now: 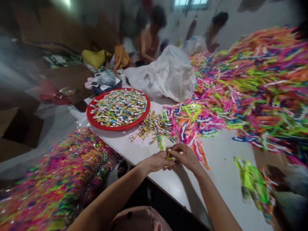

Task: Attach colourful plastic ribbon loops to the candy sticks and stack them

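Observation:
My left hand (157, 161) is wrapped around a small bunch of printed tubes (169, 156) over the table's near edge. Meeting it from the right, my right hand (186, 156) has its thumb and fingers pinched on the same bunch. The fingers partly hide the bunch. Just beyond the hands lies a loose heap of similar small printed tubes (156, 123). A red round tray (117, 129) full of such tubes stands to the left of that heap. Bright pink, orange and yellow-green strips with white cords (190, 128) lie behind my right hand.
A large mound of coloured strips (260, 80) covers the table's right and back. A white plastic sack (173, 73) lies behind the tray. Yellow-green strips (255, 179) lie at right. Packed colourful bundles (60, 179) fill the lower left. Two people (148, 41) sit at the back.

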### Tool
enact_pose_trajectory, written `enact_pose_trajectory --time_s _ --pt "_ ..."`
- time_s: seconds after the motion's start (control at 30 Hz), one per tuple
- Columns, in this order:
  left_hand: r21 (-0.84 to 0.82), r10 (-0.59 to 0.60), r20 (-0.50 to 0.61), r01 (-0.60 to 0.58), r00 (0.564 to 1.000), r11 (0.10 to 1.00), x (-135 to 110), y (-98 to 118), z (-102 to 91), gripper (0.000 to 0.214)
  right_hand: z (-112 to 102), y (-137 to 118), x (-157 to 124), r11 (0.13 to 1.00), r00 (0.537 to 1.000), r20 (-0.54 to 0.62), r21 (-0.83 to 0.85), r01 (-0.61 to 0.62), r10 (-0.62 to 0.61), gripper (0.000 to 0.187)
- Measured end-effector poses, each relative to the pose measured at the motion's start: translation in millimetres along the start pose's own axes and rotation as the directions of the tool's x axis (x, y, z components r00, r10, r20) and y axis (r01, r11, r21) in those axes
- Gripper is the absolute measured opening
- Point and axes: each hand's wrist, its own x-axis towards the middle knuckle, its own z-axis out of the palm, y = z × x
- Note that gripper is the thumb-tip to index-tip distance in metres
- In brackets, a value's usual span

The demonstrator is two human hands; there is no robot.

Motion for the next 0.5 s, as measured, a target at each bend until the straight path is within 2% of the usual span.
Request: enact_pose_trajectory --time_s 0.13,0.17,0.23,0.33,0.4,0.5 --pt "-0.138 -0.036 -0.044 0.03 0.998 0.99 -23.9 -1.4 -14.2 0.049 9.0 -18.5 22.3 0.995 0.983 -0.186 0.099 0.022 -0.003 0.027" --pt "-0.177 -0.049 -0.072 0.036 0.996 0.984 -32.0 -2.9 -18.1 0.053 14.9 -21.5 28.5 0.991 0.98 -0.201 0.133 0.032 -0.005 0.028" --pt "-0.237 -0.049 -0.136 0.016 0.989 0.971 -50.5 -6.9 -26.8 0.055 32.0 -24.5 40.4 0.987 0.993 -0.117 0.152 0.05 -0.032 0.026" --pt "-0.29 -0.013 -0.209 -0.049 0.978 0.956 -80.8 -13.4 -41.1 0.054 66.5 -24.5 56.8 0.995 0.995 0.04 0.055 0.086 -0.089 0.016" --pt "-0.312 0.001 -0.245 -0.08 0.97 0.947 -98.9 -16.8 -49.9 0.053 92.1 -26.6 69.1 0.995 0.994 0.052 0.029 0.098 -0.099 0.011" --pt "-0.294 0.008 -0.319 -0.107 0.948 0.95 -116.2 -19.4 -59.1 0.052 130.6 -38.8 92.1 0.988 0.992 0.024 0.092 0.123 -0.126 0.008"
